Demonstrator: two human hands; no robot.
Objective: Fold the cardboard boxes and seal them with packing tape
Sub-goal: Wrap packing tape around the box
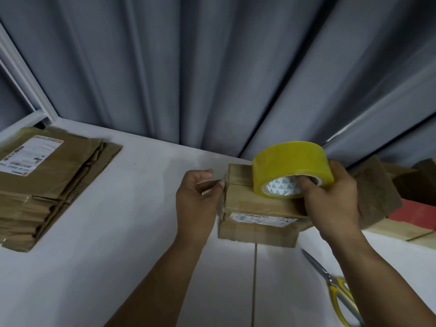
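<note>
Yellow-handled scissors (329,277) are seen nearest the lens, laid on the white counter (141,232) under the right forearm. At far left a stack of flattened cardboard boxes (47,185) is laid, a shipping label on the top one. Right of centre, the left hand (198,199) is held at the left edge of a folded cardboard box (254,208). Its thumb and forefinger are closed in a pinch on what appears to be the free end of the tape, and the other fingers are loosely curled. The box is set on the counter between the two hands, its closed flaps upward. Over its right part, the yellowish packing tape roll (290,161) is gripped by the right hand (335,204), with fingers hooked into the core. The roll thus lies to the right of the pinched end, so the strip is judged to run left to right across the top. Pulling would fall to the right hand while the left anchors the end. More brown boxes (375,192) are stacked at far right.
</note>
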